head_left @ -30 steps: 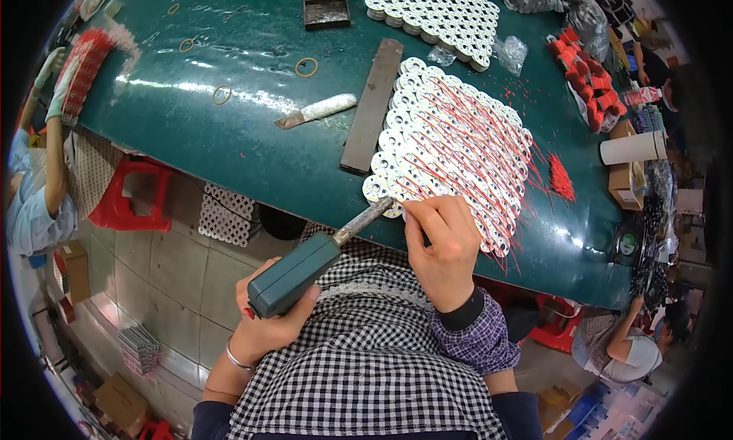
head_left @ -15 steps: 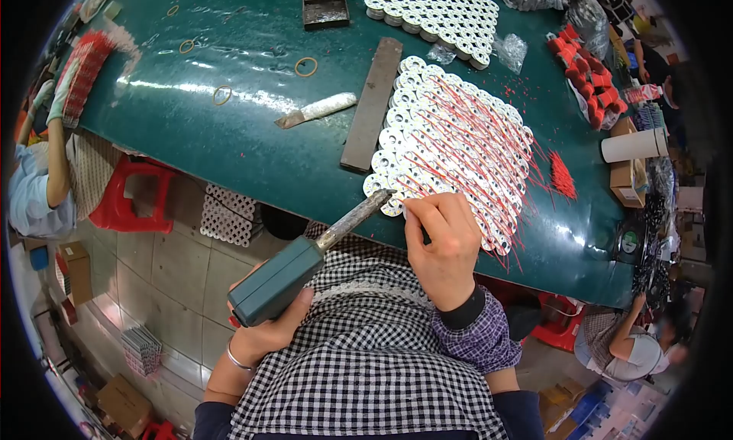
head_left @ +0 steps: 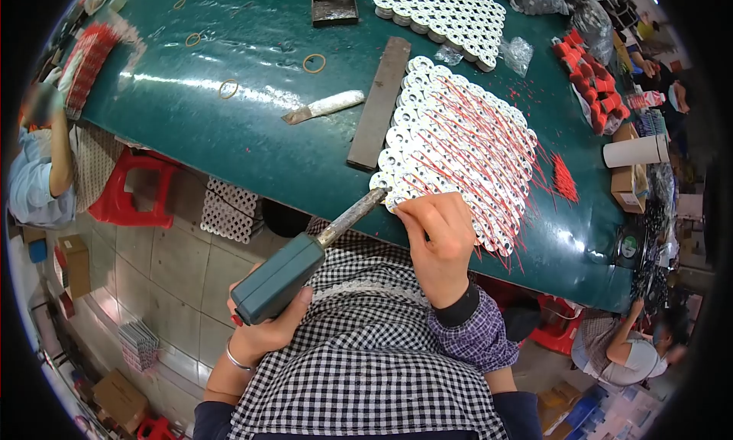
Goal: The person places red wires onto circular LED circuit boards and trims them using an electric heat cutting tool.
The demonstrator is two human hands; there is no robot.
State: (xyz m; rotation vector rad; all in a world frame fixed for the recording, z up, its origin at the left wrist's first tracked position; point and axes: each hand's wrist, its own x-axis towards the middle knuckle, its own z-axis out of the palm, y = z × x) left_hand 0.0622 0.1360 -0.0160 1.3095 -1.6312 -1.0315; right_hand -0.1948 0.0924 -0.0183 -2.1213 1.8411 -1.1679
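My left hand (head_left: 273,327) is wrapped round the dark green body of a soldering gun (head_left: 277,279). Its long metal barrel slants up to the right, and the tip meets the near left corner of a panel of white round circuit boards (head_left: 403,159). Close beside that tip, my right hand (head_left: 441,245) is closed in a pinch over the panel's near edge. What sits between its thumb and forefinger is too small to make out. Thin red wires (head_left: 473,146) lie slantwise across most of the panel, some overhanging its right side.
A dark flat bar (head_left: 379,104) lies along the panel's left side, beside a wrapped brush (head_left: 324,107). A loose bundle of red wires (head_left: 563,178) is on the right. Behind stands another stack of white boards (head_left: 443,16). Co-workers sit at both sides.
The soldering tip and my right hand have shifted slightly left along the panel's near edge. The whole view has drifted a little. At the far left, the co-worker's head has come into view.
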